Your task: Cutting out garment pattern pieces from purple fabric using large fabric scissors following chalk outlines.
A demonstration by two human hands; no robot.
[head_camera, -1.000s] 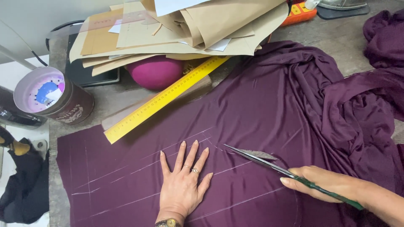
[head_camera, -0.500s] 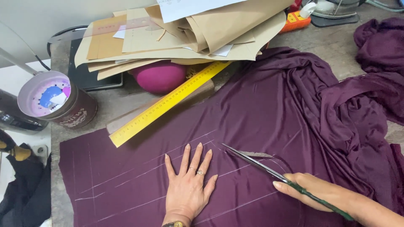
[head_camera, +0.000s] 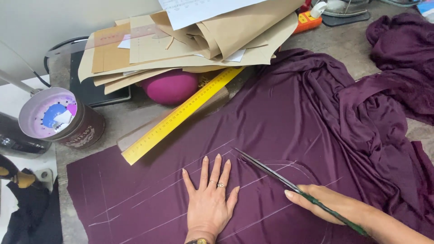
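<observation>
A dark purple cloth (head_camera: 289,122) with white chalk lines lies spread over the table. My left hand (head_camera: 210,199) lies flat on it, fingers spread, with rings on two fingers. My right hand (head_camera: 332,205) grips green-handled scissors (head_camera: 271,171). Their blades point up and left, resting on the cloth just right of my left fingertips, near a curved chalk line.
A yellow ruler (head_camera: 181,115) lies slanted at the cloth's upper edge, over a brown strip. Behind it sit a pink ball (head_camera: 171,86), a pile of brown paper patterns (head_camera: 194,40) and a tin (head_camera: 61,119) at left. More purple cloth (head_camera: 404,58) is bunched at right.
The view has shifted a little. My left hand stays flat on the cloth, and the scissor blades have drawn closer together along the chalk line.
</observation>
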